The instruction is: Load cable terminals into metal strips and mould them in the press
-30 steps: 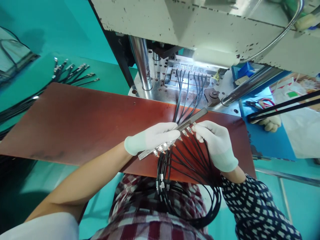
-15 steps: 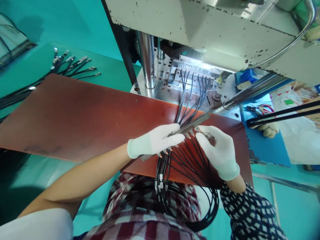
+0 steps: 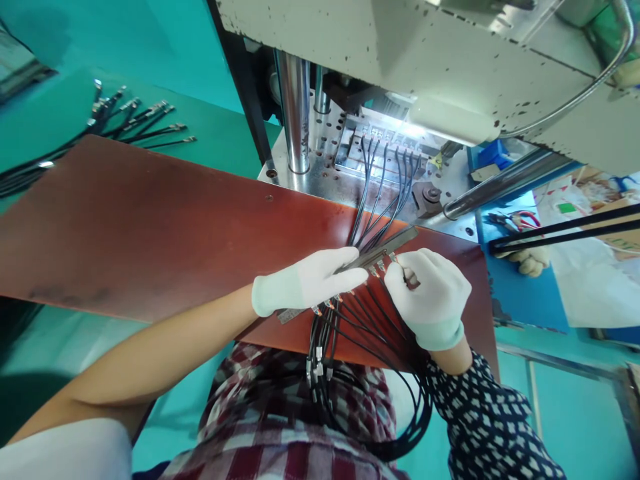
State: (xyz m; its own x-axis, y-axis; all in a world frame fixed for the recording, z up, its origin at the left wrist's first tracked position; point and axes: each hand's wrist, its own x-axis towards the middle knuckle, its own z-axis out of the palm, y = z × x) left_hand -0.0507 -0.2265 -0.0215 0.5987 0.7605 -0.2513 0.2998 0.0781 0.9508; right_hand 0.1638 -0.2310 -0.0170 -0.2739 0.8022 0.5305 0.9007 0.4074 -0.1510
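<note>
My gloved left hand (image 3: 325,275) grips a narrow metal bar (image 3: 393,245), thumb on the near side and fingers over the far side. Small metal cable terminals stick out along the bar's near edge, with black cables (image 3: 357,320) running from them toward my lap. At the bar's right end, my gloved right hand (image 3: 427,290) has thumb and forefinger pinched together by the last terminal (image 3: 393,257). The fingertips hide most of what they pinch. Beyond the bar, several other cables (image 3: 367,193) lead into a lit metal mold (image 3: 383,150) in the press.
A reddish-brown board (image 3: 185,233) spans the space before me. Bundled cables with metal ends (image 3: 125,120) lie on the green surface at left. Press columns (image 3: 299,113) rise at the back. Pliers (image 3: 520,220) rest on the blue surface (image 3: 525,290) at right.
My right hand has turned and closed its fingers more tightly near the bar's right end. My left hand and the bar keep almost the same place; the view has shifted slightly.
</note>
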